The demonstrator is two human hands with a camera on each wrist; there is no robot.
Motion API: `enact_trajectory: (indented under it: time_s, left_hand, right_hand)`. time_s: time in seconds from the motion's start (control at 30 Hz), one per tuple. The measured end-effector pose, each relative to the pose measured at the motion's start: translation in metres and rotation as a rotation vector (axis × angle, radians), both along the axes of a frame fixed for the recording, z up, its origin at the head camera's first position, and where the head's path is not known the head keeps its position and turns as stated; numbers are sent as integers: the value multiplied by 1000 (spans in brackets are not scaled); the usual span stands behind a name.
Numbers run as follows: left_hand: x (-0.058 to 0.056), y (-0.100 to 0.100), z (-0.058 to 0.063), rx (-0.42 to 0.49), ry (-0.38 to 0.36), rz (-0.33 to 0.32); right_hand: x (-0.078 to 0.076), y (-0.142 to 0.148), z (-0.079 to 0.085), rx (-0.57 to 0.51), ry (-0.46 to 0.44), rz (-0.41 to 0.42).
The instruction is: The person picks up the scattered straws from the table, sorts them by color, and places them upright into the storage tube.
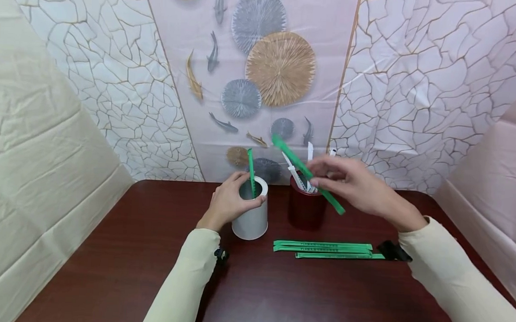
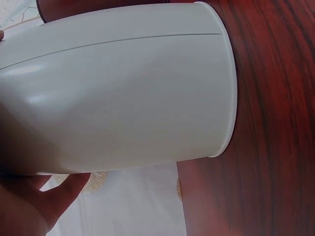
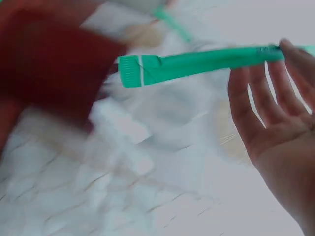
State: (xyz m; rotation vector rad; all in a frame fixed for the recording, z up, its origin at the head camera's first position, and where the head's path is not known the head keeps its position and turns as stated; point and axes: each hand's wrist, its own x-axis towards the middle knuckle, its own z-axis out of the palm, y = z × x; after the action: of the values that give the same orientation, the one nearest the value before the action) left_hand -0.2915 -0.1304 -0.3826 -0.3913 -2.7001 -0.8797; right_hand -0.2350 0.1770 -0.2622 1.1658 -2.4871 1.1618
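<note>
My left hand (image 1: 227, 204) grips a light grey canister (image 1: 250, 224) by its upper part, thumb and fingers around the rim. One green wrapped straw (image 1: 251, 166) leans upright in it. In the left wrist view the canister wall (image 2: 123, 93) fills much of the frame, its base on the table. My right hand (image 1: 355, 185) pinches another green wrapped straw (image 1: 293, 158) between thumb and fingers, tilted in the air in front of the dark red cup (image 1: 306, 213). The right wrist view shows this straw's crimped end (image 3: 130, 71), pointing away from the fingers.
Several white wrapped straws (image 1: 292, 168) stand in the red cup, right of the canister. More green wrapped straws (image 1: 323, 248) lie side by side on the dark wooden table (image 1: 149, 266), in front of the cup. A patterned cloth (image 1: 156, 103) hangs behind the table.
</note>
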Motion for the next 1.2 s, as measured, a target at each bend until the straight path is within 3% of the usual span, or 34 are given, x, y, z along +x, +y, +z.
enact_trajectory:
  time_s: [0.2,0.37,0.47,0.63,0.77,1.0,1.1,1.2]
  left_hand:
    - [2,1,0,5,2,-6]
    - [1,-2,0,11,25,-10]
    - [0,-3,-2,26,34,-7]
    - [2,-2,-4,42,6,-22]
    - [4,-1,-3,51,1,-28]
    - [6,-1,-2,79,30,-20]
    - [5,-1,-4,85,38,-25]
    - [4,0,-5,80,54,-31]
  right_hand:
    - [1,-50,34,-263,19,68]
    - [-17,-101,31,-390,82,128]
    - [-28,-124,11,-355,79,110]
    - [-44,-138,-36,-139,28,34]
    - [-49,-138,-59,0,8,-28]
    - [-46,-139,-69,195,127,-111]
    - [-42,-135,-69,180,123,-116]
    - [-38,-124,-71,100,118,-109]
